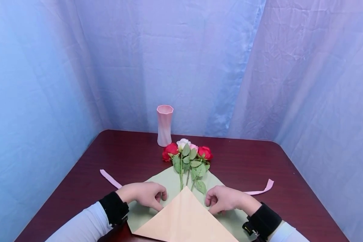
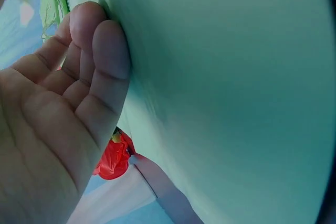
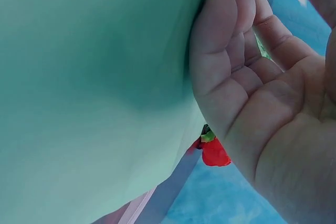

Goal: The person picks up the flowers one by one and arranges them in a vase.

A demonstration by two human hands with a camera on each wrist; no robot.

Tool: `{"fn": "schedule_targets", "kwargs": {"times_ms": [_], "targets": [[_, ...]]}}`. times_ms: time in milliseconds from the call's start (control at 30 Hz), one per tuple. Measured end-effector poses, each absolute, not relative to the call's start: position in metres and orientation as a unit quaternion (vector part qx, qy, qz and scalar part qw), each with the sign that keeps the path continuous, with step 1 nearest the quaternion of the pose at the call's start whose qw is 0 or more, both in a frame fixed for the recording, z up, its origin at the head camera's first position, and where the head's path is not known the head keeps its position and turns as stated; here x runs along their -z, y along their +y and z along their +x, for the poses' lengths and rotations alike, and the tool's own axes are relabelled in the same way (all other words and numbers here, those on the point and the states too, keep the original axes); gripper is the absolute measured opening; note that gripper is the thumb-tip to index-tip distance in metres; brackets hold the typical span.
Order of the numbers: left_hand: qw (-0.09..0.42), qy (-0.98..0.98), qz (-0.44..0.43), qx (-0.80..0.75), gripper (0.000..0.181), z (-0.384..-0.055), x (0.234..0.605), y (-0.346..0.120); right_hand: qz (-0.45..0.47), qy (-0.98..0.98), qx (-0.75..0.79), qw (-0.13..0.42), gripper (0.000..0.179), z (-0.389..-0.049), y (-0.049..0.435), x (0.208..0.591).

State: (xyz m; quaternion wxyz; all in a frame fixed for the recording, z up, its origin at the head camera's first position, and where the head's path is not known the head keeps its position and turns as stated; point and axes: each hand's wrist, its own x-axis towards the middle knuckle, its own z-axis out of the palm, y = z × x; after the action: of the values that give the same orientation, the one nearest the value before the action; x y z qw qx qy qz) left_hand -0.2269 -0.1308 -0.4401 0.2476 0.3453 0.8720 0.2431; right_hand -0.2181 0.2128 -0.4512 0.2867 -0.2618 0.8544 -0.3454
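A sheet of wrapping paper (image 1: 166,178), sage green on its upper face, lies on the table with its near corner folded up into a peach triangular flap (image 1: 186,218). Several artificial roses (image 1: 205,153), red, white and pink, lie on the sheet, the lower ends of their stems hidden under the flap. My left hand (image 1: 148,196) rests on the green paper beside the flap's left edge, fingers loosely bent. Opposite it, my right hand (image 1: 225,200) touches the paper by the right edge. In both wrist views the bent fingertips meet the green surface, and neither palm holds anything.
Behind the roses stands a pink and white vase (image 1: 164,126). A pink ribbon (image 1: 110,178) runs under the paper, its ends showing at left and right. The dark red table (image 1: 245,154) is enclosed by pale blue-violet curtains (image 1: 184,67).
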Motion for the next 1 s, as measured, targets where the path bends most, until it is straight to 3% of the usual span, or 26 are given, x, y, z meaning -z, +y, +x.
{"fn": "schedule_targets", "kwargs": {"times_ms": [367,633,800,1000], "targets": [[0.217,0.862,0.395,-0.233,0.020,-0.216,0.440,-0.126,-0.322,0.842,0.339,0.271,0.023,-0.208,0.221,0.443],[0.154,0.883,0.419,-0.141,0.046,-0.201,0.434,-0.129,-0.377,0.888,0.204,0.164,0.070,-0.189,0.223,0.433],[0.135,0.899,0.402,-0.106,0.066,-0.193,0.436,-0.133,-0.342,0.908,0.170,0.174,0.101,-0.177,0.223,0.429],[0.139,0.917,0.371,-0.048,0.093,-0.184,0.437,-0.137,-0.317,0.917,0.146,0.191,0.112,-0.170,0.225,0.433]]}}
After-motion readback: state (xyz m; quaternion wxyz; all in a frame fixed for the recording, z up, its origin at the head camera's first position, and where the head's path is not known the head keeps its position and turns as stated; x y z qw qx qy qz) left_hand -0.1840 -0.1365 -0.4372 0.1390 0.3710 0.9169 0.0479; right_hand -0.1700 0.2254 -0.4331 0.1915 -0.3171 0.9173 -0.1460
